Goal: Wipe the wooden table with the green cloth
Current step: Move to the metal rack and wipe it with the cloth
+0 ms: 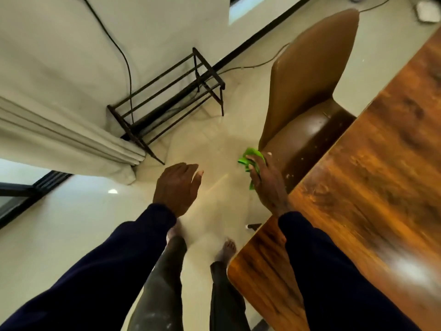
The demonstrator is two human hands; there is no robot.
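The wooden table (372, 168) fills the right side of the view, its rounded corner near my legs. A bright green cloth (250, 158) is bunched in my right hand (268, 185), which is held off the table's left edge, over the floor beside the chair seat. Most of the cloth is hidden under my fingers. My left hand (177, 187) hangs over the floor to the left, palm down, fingers loosely apart, holding nothing.
A brown leather chair (307, 91) is pushed against the table's left edge, with pale crumbs on its seat. A black metal rack (167, 99) stands by the wall, a curtain (62, 139) hangs at left. My bare feet (226, 249) are on the pale tiled floor.
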